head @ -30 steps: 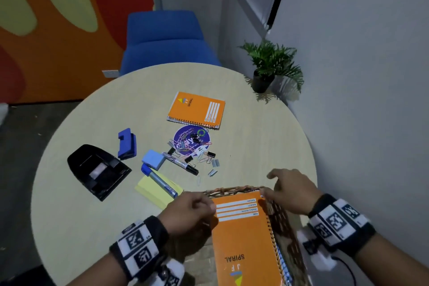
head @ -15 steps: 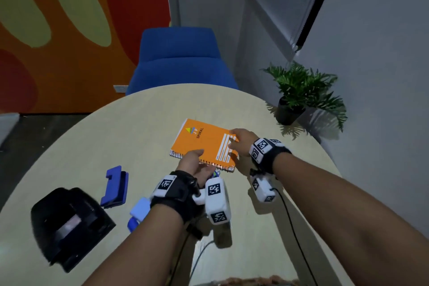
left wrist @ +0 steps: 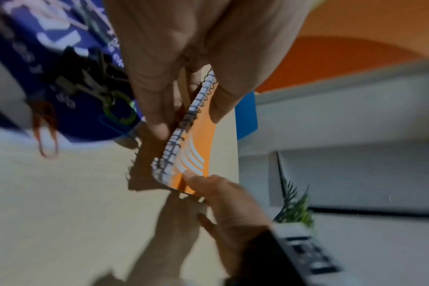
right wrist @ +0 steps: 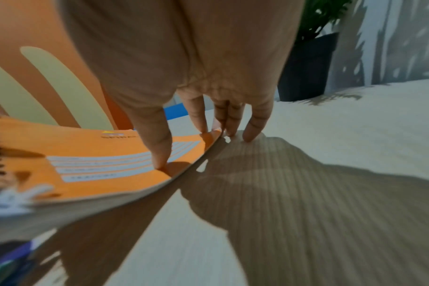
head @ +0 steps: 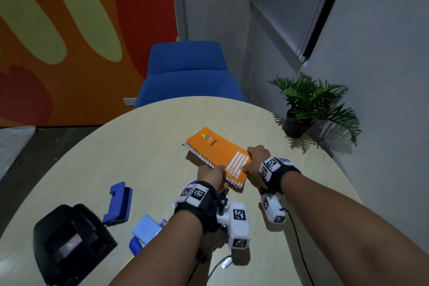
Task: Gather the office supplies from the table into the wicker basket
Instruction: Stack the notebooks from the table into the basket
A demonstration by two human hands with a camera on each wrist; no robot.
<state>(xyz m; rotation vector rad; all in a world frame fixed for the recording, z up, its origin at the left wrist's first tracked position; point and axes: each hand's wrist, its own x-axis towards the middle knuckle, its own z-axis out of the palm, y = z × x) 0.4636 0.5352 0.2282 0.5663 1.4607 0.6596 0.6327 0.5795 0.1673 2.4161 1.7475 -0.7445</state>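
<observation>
An orange spiral notebook (head: 216, 151) is tilted just above the round table (head: 151, 146), with a shadow under it. My left hand (head: 217, 173) pinches its wire-bound edge, thumb on one side and fingers on the other, which shows close up in the left wrist view on the notebook (left wrist: 198, 139). My right hand (head: 249, 160) grips the near right corner. In the right wrist view its thumb (right wrist: 159, 152) presses the cover of the notebook (right wrist: 86, 154) and the fingers curl over the far edge. The wicker basket is out of view.
A black hole punch (head: 69, 241), a blue stapler-like piece (head: 118, 204), a light blue pad (head: 147, 231) and a blue marker (head: 134, 245) lie at the near left. Binder clips sit on a purple disc (left wrist: 69, 77). A potted plant (head: 308, 104) stands at the right and a blue chair (head: 188, 72) beyond the table.
Both hands left the basket, where one notebook stands, and reached forward to the second notebook. They now grip it and it has come up off the table. The basket dropped out of view.
</observation>
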